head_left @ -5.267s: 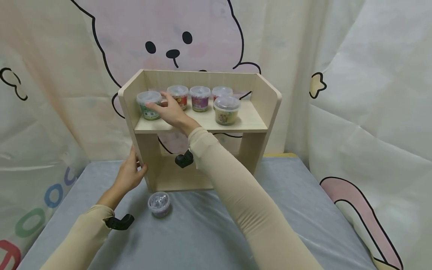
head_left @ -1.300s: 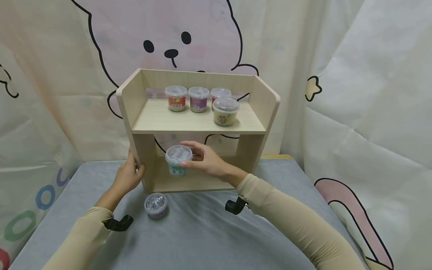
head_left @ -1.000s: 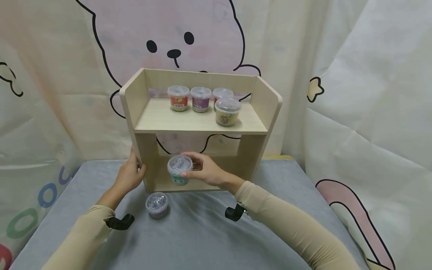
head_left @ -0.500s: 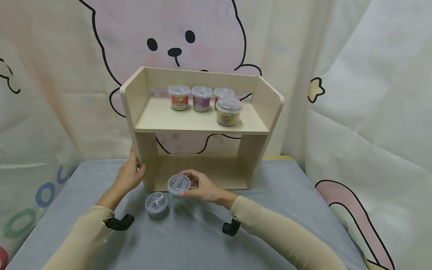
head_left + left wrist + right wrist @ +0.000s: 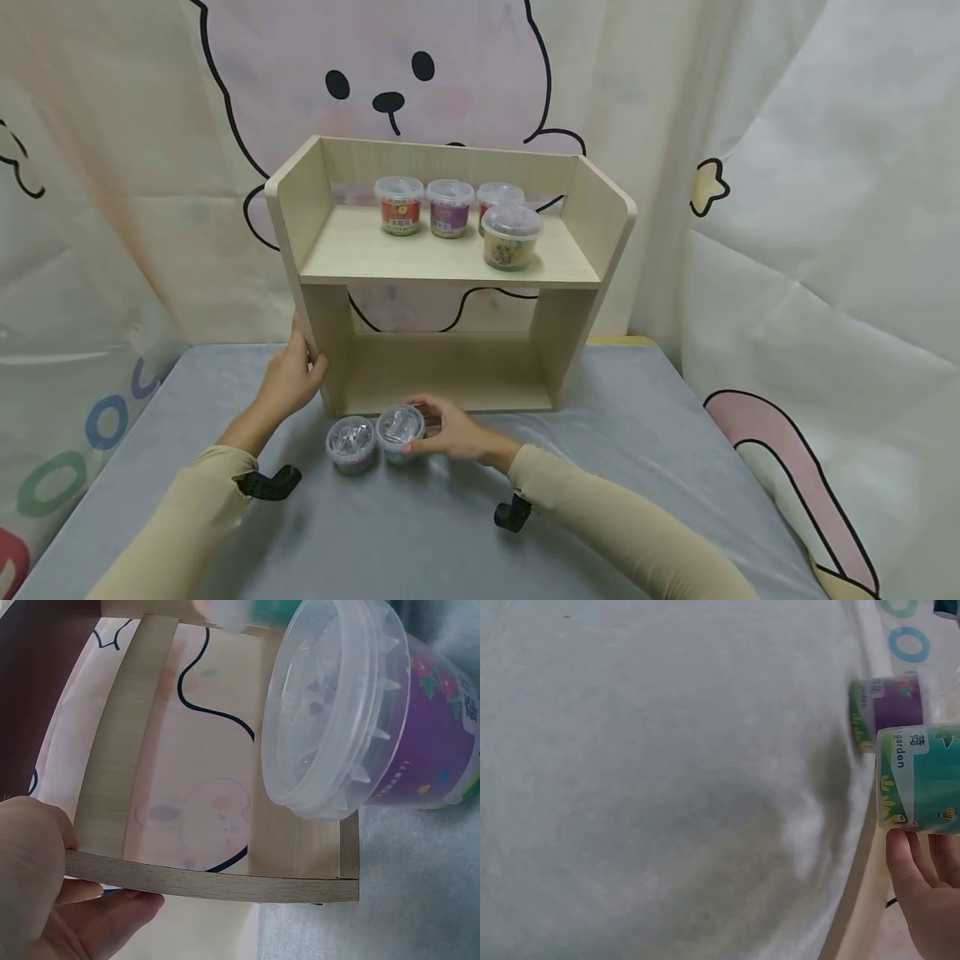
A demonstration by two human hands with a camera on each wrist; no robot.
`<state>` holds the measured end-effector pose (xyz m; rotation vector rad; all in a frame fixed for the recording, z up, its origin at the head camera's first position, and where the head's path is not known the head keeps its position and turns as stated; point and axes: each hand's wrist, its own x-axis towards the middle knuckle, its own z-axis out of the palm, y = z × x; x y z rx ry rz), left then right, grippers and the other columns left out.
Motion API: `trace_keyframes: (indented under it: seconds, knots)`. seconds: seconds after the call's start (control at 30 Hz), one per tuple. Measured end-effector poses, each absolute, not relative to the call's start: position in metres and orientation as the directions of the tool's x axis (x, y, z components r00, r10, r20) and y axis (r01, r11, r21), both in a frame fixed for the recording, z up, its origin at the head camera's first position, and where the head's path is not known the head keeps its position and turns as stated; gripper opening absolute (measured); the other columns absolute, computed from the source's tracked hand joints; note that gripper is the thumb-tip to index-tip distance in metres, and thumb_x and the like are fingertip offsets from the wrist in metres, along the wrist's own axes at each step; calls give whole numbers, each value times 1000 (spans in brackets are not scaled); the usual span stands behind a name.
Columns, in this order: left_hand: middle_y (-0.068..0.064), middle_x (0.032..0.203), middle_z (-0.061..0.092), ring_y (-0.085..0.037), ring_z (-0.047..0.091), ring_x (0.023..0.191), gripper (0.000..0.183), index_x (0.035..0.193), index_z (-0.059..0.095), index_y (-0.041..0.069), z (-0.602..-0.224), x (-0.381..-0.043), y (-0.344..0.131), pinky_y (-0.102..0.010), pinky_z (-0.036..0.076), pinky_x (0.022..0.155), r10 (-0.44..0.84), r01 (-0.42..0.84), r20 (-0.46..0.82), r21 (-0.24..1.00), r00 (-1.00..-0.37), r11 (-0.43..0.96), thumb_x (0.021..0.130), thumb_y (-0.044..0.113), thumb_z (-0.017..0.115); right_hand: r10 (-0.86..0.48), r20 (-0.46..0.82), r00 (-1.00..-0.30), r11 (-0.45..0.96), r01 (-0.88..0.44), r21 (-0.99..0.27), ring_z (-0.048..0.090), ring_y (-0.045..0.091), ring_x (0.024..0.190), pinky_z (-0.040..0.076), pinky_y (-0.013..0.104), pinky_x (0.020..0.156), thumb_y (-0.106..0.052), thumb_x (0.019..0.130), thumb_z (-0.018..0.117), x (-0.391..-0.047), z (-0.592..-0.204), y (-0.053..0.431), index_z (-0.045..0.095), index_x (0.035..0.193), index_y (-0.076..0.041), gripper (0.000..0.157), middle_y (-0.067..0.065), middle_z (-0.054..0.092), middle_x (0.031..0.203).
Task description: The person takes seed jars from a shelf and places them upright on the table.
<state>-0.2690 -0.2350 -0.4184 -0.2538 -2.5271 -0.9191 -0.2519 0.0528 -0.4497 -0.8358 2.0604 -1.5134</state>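
My right hand (image 5: 459,432) grips a clear-lidded plastic tub (image 5: 400,427) just in front of the wooden shelf (image 5: 450,279); its label shows teal in the right wrist view, where the tub (image 5: 922,780) lies between thumb and fingers. Close on its left stands a second tub (image 5: 350,443) on the cloth, its purple label plain in the left wrist view (image 5: 431,727). My left hand (image 5: 288,377) holds the front edge of the shelf's left side panel, its thumb on the inner side.
On the upper board stand a red-labelled tub (image 5: 400,208), a purple one (image 5: 450,212), another red one (image 5: 500,194) behind, and a yellowish tub (image 5: 510,242) in front. A grey cloth (image 5: 420,542) covers the table. A printed curtain (image 5: 615,83) hangs behind.
My right hand has taken the teal-labelled tub off the upper board's left end and brought it down and forward, beside the purple-labelled tub. My left hand has stayed on the side panel.
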Motion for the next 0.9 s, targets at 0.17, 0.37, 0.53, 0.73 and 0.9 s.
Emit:
trace_keyframes:
  seconds: [0.17, 0.37, 0.53, 0.73, 0.9]
  knots:
    - [-35, 99, 68, -46, 67, 82, 81, 160, 7, 10, -417, -270, -235, -59, 51, 70, 22, 317, 468, 562, -884, 764, 94, 8, 54, -704, -21, -710, 235, -205, -950, 60, 14, 117, 54, 26, 97, 2, 87, 74, -255, -458, 53, 43, 148, 1, 69, 22, 55, 141]
    - [-35, 95, 68, -47, 67, 81, 79, 160, 9, 9, -419, -271, -236, -59, 51, 68, 19, 315, 468, 563, -884, 764, 94, 8, 53, -712, -36, -701, 232, -186, -955, 59, 15, 119, 53, 28, 100, 5, 85, 75, -256, -465, 49, 45, 146, 0, 68, 22, 55, 141]
    - [-35, 95, 68, -47, 68, 81, 78, 159, 9, 9, -421, -272, -237, -59, 52, 68, 23, 316, 465, 563, -885, 763, 94, 8, 53, -709, -62, -702, 252, -170, -953, 58, 17, 122, 53, 27, 100, 3, 86, 75, -254, -467, 49, 43, 147, 0, 70, 20, 55, 142]
    - [-34, 92, 67, -44, 67, 78, 78, 159, 10, 9, -422, -272, -237, -58, 52, 67, 24, 317, 464, 564, -886, 762, 94, 8, 53, -712, -72, -698, 262, -169, -950, 58, 21, 125, 53, 28, 101, 2, 87, 74, -255, -468, 50, 42, 148, -1, 69, 19, 54, 143]
    - [-36, 96, 67, -46, 68, 81, 78, 159, 9, 9, -420, -272, -236, -59, 53, 68, 29, 321, 464, 566, -886, 760, 94, 8, 53, -709, -65, -702, 259, -174, -950, 57, 21, 126, 52, 27, 101, 3, 87, 74, -255, -468, 51, 44, 147, -2, 68, 20, 55, 143]
